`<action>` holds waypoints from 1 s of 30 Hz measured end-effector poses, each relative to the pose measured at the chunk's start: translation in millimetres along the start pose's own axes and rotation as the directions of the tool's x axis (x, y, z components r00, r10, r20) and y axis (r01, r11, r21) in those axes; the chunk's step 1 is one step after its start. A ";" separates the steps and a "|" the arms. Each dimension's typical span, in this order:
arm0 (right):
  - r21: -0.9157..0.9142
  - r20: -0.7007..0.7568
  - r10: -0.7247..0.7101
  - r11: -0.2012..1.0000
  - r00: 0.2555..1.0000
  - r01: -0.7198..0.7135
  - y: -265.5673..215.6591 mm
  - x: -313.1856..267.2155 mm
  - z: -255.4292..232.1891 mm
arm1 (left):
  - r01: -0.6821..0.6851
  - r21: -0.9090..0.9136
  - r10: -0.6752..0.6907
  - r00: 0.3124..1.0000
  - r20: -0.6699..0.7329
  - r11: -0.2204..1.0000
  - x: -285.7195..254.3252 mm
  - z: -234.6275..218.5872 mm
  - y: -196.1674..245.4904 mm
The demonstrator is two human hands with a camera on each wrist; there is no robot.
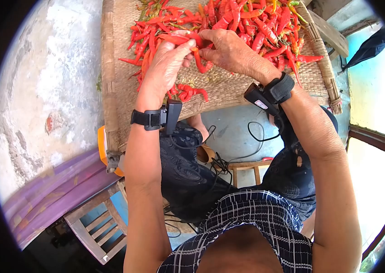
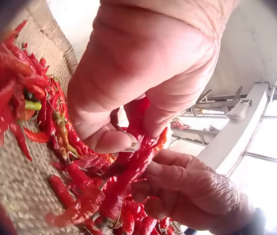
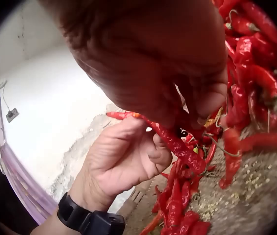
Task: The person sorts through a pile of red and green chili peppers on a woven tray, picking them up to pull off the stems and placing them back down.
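Above the woven tray (image 1: 229, 91), the left hand (image 1: 167, 61) pinches red peppers (image 1: 176, 39) between thumb and fingers. The right hand (image 1: 235, 52) meets it from the other side, its fingertips gripping the end of the same red peppers. In the left wrist view, the left hand (image 2: 143, 63) has its thumb and fingertips on a wrinkled red pepper (image 2: 123, 183), with the right hand (image 2: 192, 191) close below. A long red pepper (image 3: 177, 147) passes by the left hand's palm (image 3: 123, 161) in the right wrist view; the right hand (image 3: 148, 58) hides part of it.
A large heap of red peppers (image 1: 265, 27) covers the tray's far side, and a small group (image 1: 188, 93) lies near its front edge. Loose seeds dot the weave. A plastered wall (image 1: 46, 91) stands at left; a wooden stool (image 1: 247, 166) and cables are below.
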State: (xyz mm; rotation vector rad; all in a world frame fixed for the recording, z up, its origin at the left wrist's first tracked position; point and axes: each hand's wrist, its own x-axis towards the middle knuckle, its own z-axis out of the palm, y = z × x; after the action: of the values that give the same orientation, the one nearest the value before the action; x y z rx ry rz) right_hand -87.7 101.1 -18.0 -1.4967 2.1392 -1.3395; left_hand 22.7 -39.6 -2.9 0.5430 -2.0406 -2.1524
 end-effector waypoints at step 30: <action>-0.238 -0.035 0.071 0.968 0.997 -0.077 1.4 6.7 -40.7 | -0.101 0.116 0.109 0.992 -0.066 0.988 6.2 4.0 2.5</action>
State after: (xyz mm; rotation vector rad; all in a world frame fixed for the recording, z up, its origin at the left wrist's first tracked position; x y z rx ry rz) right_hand -116.6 118.1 6.1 -1.4711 2.4207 -1.1152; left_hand 15.1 -38.0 -1.4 0.5069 -2.1103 -1.9406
